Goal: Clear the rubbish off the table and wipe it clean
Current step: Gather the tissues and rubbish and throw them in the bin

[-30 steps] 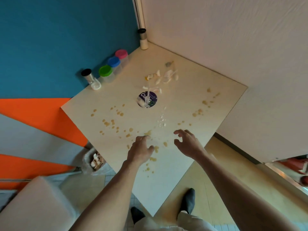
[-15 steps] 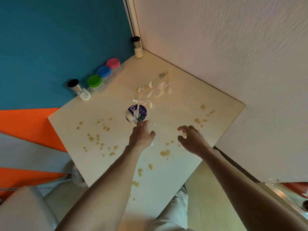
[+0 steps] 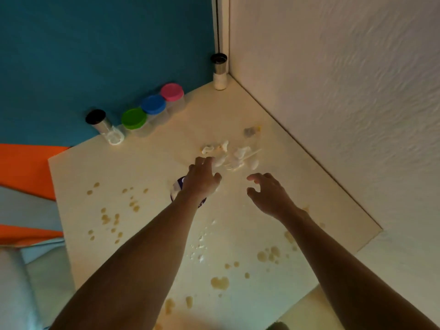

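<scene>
The left hand (image 3: 202,181) reaches over a purple-labelled cup (image 3: 177,188), its loosely spread fingers (image 3: 204,160) touching the near edge of the crumpled white scraps (image 3: 232,156) and holding nothing. The right hand (image 3: 269,195) hovers empty and half-curled, the scraps at its 11 o'clock. The stained table (image 3: 142,167) ends at the white wall (image 3: 333,91) at 2 o'clock; open surface lies toward 9.

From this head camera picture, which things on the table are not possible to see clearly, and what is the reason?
- Purple cup lid, head view: mostly hidden under the left hand; its print is unreadable.
- White scraps, head view: blurred, so what they are is unclear; whether the left fingers touch them cannot be told.
- Small greyish item, head view: too blurred to identify.
- Table, head view: near edge cut off by the frame bottom.
</scene>
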Tool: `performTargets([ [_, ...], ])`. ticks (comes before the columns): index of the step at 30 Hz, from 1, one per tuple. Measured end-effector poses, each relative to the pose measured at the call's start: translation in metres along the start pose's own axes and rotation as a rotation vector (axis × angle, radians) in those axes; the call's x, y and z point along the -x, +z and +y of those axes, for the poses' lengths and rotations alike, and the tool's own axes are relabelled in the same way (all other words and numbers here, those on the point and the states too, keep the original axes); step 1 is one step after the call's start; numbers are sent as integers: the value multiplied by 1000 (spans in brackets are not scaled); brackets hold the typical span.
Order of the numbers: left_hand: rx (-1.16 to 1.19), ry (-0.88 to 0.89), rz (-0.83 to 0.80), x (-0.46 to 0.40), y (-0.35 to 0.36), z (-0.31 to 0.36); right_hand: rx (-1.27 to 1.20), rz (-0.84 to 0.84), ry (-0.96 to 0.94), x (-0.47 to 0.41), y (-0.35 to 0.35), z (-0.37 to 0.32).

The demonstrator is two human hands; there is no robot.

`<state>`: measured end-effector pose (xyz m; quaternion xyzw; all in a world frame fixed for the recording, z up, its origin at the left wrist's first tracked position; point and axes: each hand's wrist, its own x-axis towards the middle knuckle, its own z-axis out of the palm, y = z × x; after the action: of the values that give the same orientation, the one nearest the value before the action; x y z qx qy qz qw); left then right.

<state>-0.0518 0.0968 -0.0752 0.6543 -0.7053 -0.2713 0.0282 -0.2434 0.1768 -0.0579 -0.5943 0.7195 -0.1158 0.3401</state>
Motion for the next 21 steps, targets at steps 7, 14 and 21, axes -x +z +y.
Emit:
performTargets([
  [7, -64, -73, 3, -63, -9, 18, 28, -24, -44, -80, -27, -3],
  [14, -105, -166, 51, -107, 13, 38, 98, -35, -79, -160, -46, 8],
  [21, -169, -223, 40, -132, 35, 50, 218, -4, -185, -225, -60, 16],
])
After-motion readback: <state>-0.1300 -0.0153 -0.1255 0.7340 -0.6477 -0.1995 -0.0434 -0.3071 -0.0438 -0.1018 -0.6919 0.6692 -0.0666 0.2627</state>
